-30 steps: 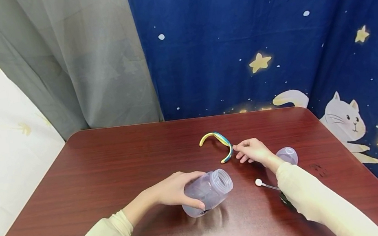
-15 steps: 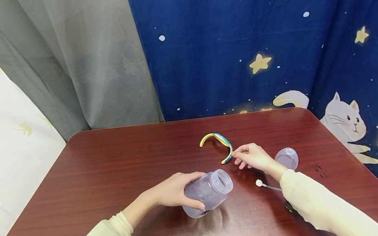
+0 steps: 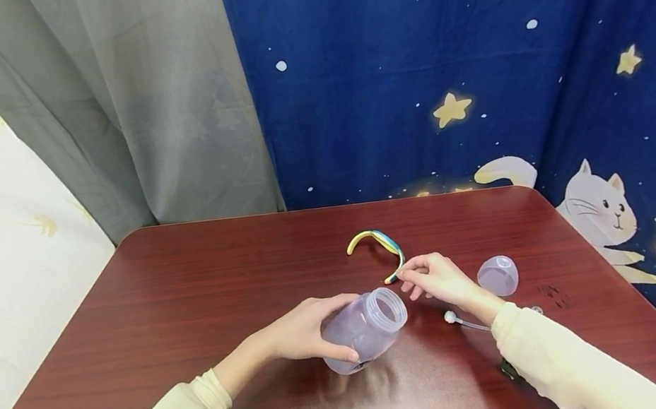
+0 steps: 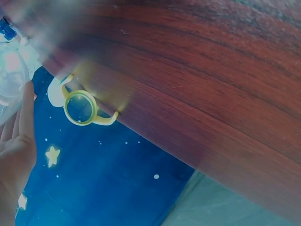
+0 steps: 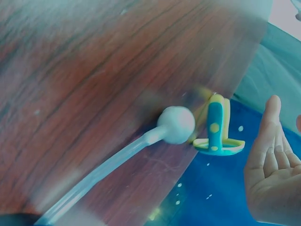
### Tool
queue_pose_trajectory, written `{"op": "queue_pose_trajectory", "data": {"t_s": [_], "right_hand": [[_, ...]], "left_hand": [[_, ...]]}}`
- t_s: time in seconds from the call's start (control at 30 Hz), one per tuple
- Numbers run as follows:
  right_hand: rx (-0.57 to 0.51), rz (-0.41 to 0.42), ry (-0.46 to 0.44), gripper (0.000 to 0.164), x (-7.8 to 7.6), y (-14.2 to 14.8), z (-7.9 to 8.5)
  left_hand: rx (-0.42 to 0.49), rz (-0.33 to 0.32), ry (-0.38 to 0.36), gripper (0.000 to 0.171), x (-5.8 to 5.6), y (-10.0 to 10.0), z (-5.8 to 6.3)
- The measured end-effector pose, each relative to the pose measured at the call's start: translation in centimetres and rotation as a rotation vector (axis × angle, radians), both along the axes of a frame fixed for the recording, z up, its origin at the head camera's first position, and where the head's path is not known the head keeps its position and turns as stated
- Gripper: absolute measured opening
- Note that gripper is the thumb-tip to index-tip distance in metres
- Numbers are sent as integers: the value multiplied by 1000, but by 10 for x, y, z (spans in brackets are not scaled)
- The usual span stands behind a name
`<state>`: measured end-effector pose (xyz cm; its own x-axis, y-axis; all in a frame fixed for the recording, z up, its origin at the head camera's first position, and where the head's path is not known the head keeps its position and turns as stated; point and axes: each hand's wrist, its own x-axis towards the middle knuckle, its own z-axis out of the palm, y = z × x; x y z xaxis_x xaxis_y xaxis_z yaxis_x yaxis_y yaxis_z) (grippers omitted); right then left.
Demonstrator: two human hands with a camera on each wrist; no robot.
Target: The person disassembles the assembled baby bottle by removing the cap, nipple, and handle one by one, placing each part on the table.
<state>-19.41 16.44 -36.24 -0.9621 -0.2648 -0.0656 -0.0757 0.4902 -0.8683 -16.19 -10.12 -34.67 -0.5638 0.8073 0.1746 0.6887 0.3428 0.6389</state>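
My left hand grips a clear, lilac-tinted plastic bottle, tilted so that its threaded, uncapped mouth points right. At the left edge of the left wrist view, part of the bottle shows above the hand. Near the bottle's mouth hovers my right hand, thumb and forefinger close together by the lower end of a yellow-and-blue bottle handle. In the right wrist view, that hand has extended fingers and stands apart from the handle; nothing held shows.
Right of my right hand stands a clear domed cap. A straw with a white ball end lies under the right forearm, with a dark piece partly hidden by the sleeve. Curtains hang behind the brown table.
My right hand has moved slightly down and left toward the bottle's mouth. The bottle has shifted a little to the right in my left hand's grip. The handle has stayed put.
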Motion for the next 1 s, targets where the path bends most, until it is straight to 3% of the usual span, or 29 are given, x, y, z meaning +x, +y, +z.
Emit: {"op": "queue_pose_trajectory", "data": {"t_s": [0.17, 0.47, 0.77, 1.0], "right_hand": [[3, 26, 57, 27, 5, -4, 5], [-1, -18, 173, 19, 10, -3, 10], [-5, -61, 234, 18, 14, 1, 12], [-22, -80, 234, 16, 17, 6, 13]], "left_hand": [[95, -5, -3, 71, 1, 4, 3], [179, -9, 3, 71, 3, 8, 3], [214, 16, -134, 71, 7, 13, 2], [180, 15, -58, 72, 5, 16, -5]]}}
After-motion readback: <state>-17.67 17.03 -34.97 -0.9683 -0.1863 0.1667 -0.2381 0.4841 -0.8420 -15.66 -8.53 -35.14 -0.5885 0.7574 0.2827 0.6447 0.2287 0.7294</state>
